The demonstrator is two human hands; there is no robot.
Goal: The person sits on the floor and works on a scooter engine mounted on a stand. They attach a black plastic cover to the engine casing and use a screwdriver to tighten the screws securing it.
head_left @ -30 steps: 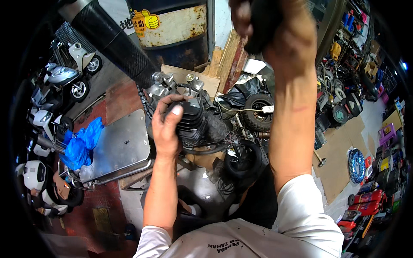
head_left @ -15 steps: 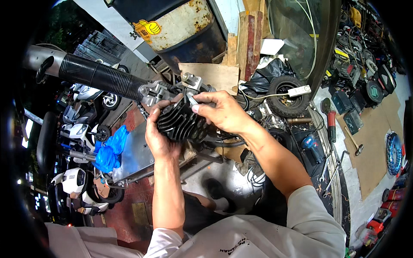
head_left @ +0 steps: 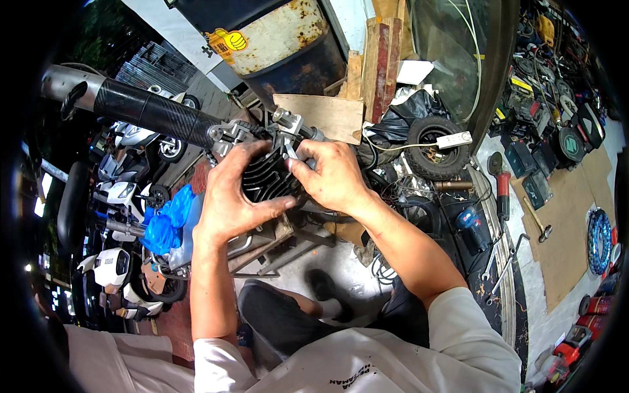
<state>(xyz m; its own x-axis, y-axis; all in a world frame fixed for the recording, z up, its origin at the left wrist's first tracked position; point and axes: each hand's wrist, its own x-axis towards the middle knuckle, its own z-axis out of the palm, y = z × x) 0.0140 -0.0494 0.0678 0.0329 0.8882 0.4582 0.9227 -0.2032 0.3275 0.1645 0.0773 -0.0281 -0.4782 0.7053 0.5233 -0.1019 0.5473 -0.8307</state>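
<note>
A black finned engine cylinder (head_left: 265, 177) sits low between my hands, below the inner end of a carbon-patterned tube. My left hand (head_left: 226, 193) curves around its left side, with the fingers at the upper fins and the thumb stretched across the near end. On the far right of the fins, my right hand (head_left: 331, 173) is closed in a pinch, thumb against fingers, on a small silver metal piece (head_left: 289, 149). The fingers and the fins hide most of that piece. Just beyond it is a silver clamp (head_left: 286, 121).
The carbon-patterned tube (head_left: 157, 111) reaches to the upper left. A rusty drum (head_left: 288, 39) and a board (head_left: 327, 114) stand ahead. At right lie a small tyre (head_left: 419, 164), a blue power tool (head_left: 470, 226), an angle grinder (head_left: 502, 190) and a hammer (head_left: 540, 223). Scooters are parked at left.
My left hand has shifted left and its thumb has swung out across the cylinder's near end. My right hand keeps its pinch at nearly the same spot. My left knee has come into view.
</note>
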